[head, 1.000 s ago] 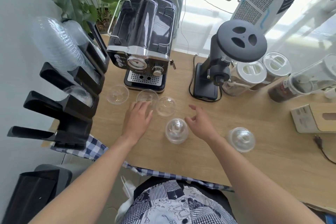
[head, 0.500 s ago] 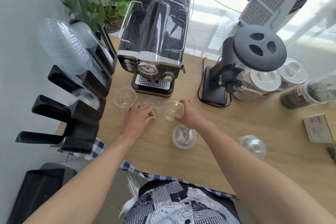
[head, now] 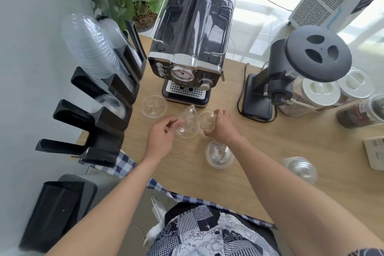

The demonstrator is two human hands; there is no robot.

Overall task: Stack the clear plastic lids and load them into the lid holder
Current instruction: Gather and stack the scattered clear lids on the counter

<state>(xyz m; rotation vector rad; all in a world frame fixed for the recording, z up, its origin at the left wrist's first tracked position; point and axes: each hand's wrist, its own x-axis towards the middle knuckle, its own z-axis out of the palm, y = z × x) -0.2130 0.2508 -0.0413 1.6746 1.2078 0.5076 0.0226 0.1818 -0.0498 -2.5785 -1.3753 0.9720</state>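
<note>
A pale grey-green wall (head: pixel 31 27) is bounding the scene at far left. Against it, a black tiered plastic lid holder (head: pixel 108 110) is standing on the counter's left end, its upper slots carrying a long stack of nested clear lids (head: pixel 89 48). The light wood-grain counter (head: pixel 270 147) is running rightward. One clear domed plastic lid (head: pixel 154 106) is lying loose in front of the black and chrome espresso machine (head: pixel 191 48). The left hand (head: pixel 164 135) is gripping a tilted clear lid (head: pixel 188 124), fingers closed on its rim. The right hand (head: pixel 222 127) is clamping a second clear lid (head: pixel 206 119) beside it; the two lids are touching. Two more domed lids (head: pixel 219 154) (head: pixel 301 169) are resting nearer the front edge. A black coffee grinder (head: pixel 291 72) and white-capped jars (head: pixel 320 91) are standing right. Sunlit floor (head: pixel 259 16) is lying beyond.
</note>
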